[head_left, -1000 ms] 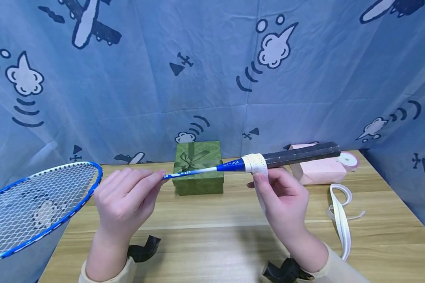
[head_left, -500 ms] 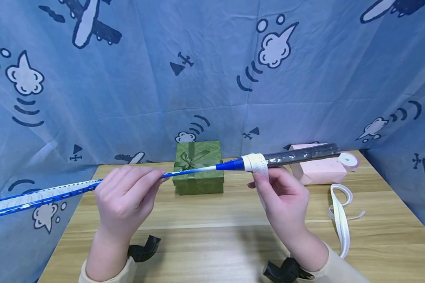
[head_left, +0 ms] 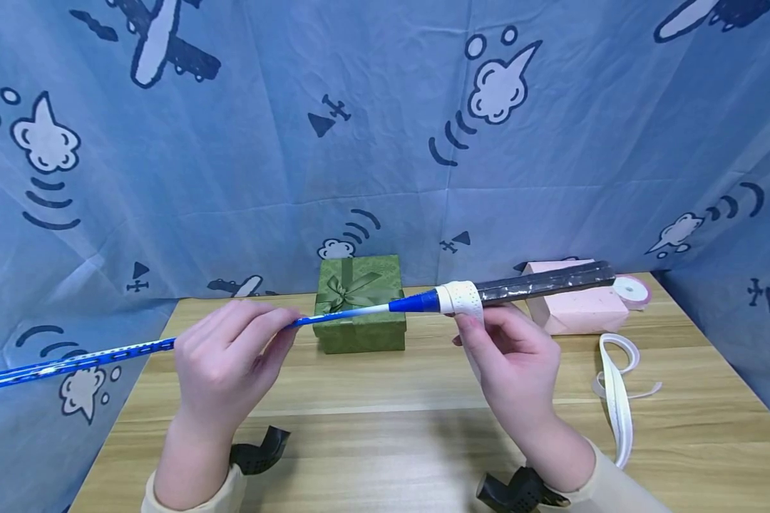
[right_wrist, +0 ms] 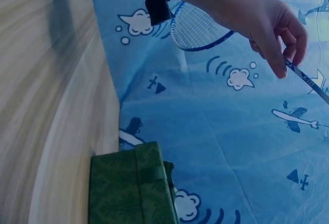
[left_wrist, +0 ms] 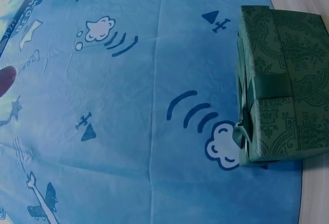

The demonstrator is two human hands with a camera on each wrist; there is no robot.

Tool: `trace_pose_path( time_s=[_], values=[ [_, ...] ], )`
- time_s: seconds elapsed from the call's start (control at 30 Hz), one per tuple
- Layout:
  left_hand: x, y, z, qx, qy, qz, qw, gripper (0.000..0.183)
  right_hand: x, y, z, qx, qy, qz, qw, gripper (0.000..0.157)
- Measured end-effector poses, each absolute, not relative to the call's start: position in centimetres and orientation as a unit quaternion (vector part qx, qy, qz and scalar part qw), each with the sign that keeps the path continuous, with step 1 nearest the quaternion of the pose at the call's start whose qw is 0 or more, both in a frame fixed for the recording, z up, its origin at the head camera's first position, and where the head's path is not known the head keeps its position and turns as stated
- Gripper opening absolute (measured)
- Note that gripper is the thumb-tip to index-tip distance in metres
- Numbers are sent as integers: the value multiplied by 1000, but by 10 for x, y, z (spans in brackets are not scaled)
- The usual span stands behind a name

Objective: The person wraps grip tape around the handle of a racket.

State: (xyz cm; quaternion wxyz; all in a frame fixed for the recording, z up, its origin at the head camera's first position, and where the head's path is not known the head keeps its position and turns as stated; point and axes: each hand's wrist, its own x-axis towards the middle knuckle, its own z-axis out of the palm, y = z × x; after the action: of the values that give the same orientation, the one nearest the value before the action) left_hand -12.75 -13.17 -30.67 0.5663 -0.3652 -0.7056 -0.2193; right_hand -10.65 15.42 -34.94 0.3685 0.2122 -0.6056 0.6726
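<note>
A blue and white badminton racket (head_left: 353, 313) is held up nearly level above the table in the head view. My left hand (head_left: 227, 356) pinches its shaft between thumb and fingers; the right wrist view also catches this left hand (right_wrist: 275, 29) on the shaft. White perforated grip tape (head_left: 460, 298) wraps the handle just behind the blue cone. My right hand (head_left: 516, 363) pinches the tape's hanging end just below the handle. Beyond the wrap, the handle (head_left: 545, 281) shows bare and black. The racket head (head_left: 77, 365) points left, almost edge-on.
A green gift box (head_left: 359, 331) with a bow stands at the back of the wooden table (head_left: 385, 442). A pink box (head_left: 580, 313) and a white roll with a pink rim (head_left: 632, 291) sit back right. A curled white strip (head_left: 619, 406) lies at right.
The racket has turned about its shaft, its head going from strings showing to nearly edge-on. Both hands stay almost in place, still pinching the shaft and the tape.
</note>
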Motion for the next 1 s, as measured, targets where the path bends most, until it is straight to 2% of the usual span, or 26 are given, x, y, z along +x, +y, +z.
trace_pose_path(
  time_s=[0.3,0.53,0.63,1.0],
  values=[
    [-128,-129,-306,-369,-684,-217,591,24,-107,155,-349,211,-600,680,364,9],
    [-131,-126,-306,-370,-662,-223,612,24,-107,155,-350,214,-591,690,359,16],
    [-132,-124,-306,-368,-659,-225,616,25,-106,155,-350,219,-587,694,354,13],
    [-129,-126,-307,-362,-675,-230,600,21,-106,155,-351,229,-584,696,349,7]
  ],
)
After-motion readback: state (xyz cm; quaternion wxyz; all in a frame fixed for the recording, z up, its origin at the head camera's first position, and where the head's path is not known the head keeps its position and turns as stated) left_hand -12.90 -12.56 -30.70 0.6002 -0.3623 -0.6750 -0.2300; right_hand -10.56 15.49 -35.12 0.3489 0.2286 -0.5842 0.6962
